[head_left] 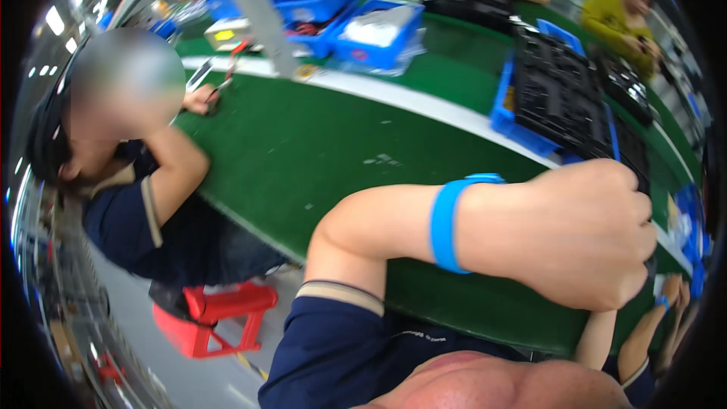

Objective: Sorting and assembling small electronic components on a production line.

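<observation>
My left hand (575, 235) reaches across to the right, its back toward me and its fingers curled into a fist. Whatever it may hold is hidden behind the knuckles. Around that wrist is a blue wristband (448, 226). Below the fist, part of my right forearm (596, 337) shows, while the right hand is covered by the left one. Just beyond the left hand lies a black molded tray (556, 91) with many recesses, resting over a blue bin (502, 98).
A green worktable (326, 144) runs beneath my arm. Blue bins (375, 38) stand beyond a white rail, near a grey post (254, 11). At left a co-worker (136, 204) sits by a red stool (216, 318). Another person's arms (647, 326) are at lower right.
</observation>
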Available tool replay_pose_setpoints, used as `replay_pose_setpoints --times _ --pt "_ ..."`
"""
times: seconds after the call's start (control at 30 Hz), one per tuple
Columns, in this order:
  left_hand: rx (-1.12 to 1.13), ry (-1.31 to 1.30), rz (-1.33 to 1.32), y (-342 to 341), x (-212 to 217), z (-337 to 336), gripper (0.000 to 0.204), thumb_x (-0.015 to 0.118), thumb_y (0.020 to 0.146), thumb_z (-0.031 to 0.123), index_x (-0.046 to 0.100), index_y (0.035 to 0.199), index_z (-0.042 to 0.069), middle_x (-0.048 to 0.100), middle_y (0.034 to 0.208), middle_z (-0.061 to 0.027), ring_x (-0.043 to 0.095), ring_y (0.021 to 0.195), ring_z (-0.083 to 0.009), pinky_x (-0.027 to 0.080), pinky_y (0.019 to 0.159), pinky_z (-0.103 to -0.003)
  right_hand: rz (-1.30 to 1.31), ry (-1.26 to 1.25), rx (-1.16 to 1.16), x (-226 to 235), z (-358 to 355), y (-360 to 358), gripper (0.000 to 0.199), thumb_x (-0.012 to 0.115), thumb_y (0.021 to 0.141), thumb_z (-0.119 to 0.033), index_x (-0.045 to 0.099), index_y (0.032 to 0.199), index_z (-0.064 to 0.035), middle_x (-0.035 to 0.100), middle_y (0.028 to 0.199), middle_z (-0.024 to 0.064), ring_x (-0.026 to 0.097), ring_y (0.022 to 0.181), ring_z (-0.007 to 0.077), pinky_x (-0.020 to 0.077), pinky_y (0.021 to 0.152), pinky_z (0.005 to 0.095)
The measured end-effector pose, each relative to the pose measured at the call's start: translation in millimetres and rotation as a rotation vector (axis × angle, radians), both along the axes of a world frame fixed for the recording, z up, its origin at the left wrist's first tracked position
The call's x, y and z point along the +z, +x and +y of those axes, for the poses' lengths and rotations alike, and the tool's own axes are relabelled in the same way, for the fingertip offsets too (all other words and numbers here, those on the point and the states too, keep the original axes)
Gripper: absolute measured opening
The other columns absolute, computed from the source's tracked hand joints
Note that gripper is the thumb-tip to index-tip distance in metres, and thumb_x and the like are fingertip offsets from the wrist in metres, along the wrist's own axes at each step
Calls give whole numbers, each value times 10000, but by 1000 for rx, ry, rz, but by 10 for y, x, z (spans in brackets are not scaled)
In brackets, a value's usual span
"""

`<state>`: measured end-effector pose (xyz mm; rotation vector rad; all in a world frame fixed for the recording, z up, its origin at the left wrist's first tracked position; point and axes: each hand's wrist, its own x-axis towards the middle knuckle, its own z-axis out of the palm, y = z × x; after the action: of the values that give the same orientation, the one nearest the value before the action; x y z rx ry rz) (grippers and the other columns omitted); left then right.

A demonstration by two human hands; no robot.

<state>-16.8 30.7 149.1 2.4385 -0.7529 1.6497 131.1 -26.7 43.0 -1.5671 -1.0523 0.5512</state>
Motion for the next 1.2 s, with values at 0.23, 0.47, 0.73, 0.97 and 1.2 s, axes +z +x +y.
replay_pose_setpoints --times 0.23,0.47,0.73,0.97,1.2 --pt "-200 -143 94 -163 52 -61 111 640 630 246 582 627 153 483 580 -7 535 530 -211 343 387 -327 61 12 -28 -630 -1016 1537 137 636 908 -71 614 1035 -23 620 910 46 572 818 119 475 740 257" --pt "-288 -65 132 -262 262 -20 102 642 691 265 593 732 185 494 606 -13 528 492 -218 348 376 -330 84 -12 -196 -791 -1120 1683 81 594 937 -70 609 1006 -30 559 809 -13 498 707 58 404 636 212" --pt "-604 -633 636 -400 450 -16 298 638 675 338 557 572 71 507 467 -94 514 439 -292 367 391 -365 130 30 -174 -805 -1053 1593 81 591 949 -96 601 1007 -41 513 716 -74 433 619 8 330 555 175" --pt "-460 -335 -20 -4 54 -220 260 640 552 277 437 494 124 479 508 -33 418 388 -221 290 356 -328 106 30 -177 -1104 -1113 1953 85 605 936 -87 611 1006 -40 551 757 -55 457 640 8 350 569 179" --pt "-432 -357 -363 125 20 -272 264 640 487 248 395 489 149 459 541 -4 367 394 -187 254 356 -298 19 30 -154 -934 -1126 1766 113 626 916 -61 628 1018 -13 622 828 17 544 693 79 450 631 220"
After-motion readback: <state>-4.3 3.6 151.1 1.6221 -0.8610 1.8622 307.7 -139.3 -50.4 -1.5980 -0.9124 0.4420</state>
